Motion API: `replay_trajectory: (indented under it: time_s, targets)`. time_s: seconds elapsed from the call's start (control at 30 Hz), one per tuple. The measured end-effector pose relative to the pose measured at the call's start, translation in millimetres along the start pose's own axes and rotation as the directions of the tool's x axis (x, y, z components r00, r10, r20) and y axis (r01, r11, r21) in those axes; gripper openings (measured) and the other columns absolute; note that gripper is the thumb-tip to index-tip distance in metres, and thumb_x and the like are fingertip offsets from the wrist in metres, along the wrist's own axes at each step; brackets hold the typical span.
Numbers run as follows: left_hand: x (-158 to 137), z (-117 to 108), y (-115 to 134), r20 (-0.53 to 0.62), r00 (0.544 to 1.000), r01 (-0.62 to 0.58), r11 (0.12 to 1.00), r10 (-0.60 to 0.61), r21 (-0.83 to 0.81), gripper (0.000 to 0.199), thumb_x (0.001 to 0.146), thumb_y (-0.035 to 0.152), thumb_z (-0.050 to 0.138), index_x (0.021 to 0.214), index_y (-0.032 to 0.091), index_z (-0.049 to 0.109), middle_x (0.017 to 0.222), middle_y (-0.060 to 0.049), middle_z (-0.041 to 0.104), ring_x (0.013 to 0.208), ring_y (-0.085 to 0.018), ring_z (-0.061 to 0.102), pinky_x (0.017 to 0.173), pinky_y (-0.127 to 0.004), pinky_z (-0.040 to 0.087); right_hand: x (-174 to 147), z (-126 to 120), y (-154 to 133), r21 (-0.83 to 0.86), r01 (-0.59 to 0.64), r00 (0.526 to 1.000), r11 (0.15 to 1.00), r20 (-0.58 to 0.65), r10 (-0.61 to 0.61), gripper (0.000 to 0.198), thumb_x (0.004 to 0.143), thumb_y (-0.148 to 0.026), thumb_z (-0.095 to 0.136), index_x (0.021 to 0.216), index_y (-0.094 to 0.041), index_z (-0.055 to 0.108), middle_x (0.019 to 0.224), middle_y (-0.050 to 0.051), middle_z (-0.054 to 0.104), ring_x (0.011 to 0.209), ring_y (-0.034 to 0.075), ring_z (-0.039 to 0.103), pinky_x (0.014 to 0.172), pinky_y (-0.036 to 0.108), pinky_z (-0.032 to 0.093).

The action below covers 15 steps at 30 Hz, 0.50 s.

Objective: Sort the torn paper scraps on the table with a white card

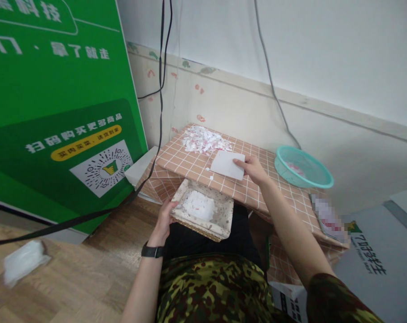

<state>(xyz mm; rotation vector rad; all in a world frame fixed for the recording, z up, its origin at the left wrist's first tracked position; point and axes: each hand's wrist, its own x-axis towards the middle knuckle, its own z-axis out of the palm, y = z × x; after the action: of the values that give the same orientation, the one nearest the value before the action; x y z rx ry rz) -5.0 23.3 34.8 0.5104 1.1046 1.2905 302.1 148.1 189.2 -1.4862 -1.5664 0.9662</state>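
My left hand (164, 220) grips the left rim of a shallow speckled tray (225, 215), held tilted over my lap by the table's front edge. Small white paper scraps (199, 205) lie inside the tray. Between the thumb and fingers of my right hand (253, 168) is a flat white card (226, 164), held just over the tabletop or resting on it; I cannot tell which. Behind the card spreads a heap of torn white and pinkish paper pieces (205, 140). A few loose bits lie near the card's left edge.
The table (176, 161) wears a brown checked cloth. At its right stands a turquoise mesh basket (304, 168) with pinkish scraps, near a flat printed packet (327, 217). A black cable (160, 112) hangs at the left before a green sign (55, 80). A plastic bag (24, 262) lies on the floor.
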Motion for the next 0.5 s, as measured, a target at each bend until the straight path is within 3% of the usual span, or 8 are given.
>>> replay_trajectory:
  time_s: [0.5]
  targets:
    - [-0.1, 0.2, -0.5, -0.002, 1.000, 0.001, 1.000, -0.001, 0.014, 0.042, 0.067, 0.038, 0.070, 0.102, 0.014, 0.071, 0.078, -0.002, 0.073, 0.066, -0.021, 0.065, 0.051, -0.028, 0.048, 2.9, 1.0, 1.6, 0.032, 0.007, 1.000, 0.999, 0.005, -0.007, 0.042, 0.070, -0.052, 0.073, 0.080, -0.012, 0.067, 0.067, 0.007, 0.065, 0.057, 0.015, 0.059, 0.046, 0.024, 0.047]
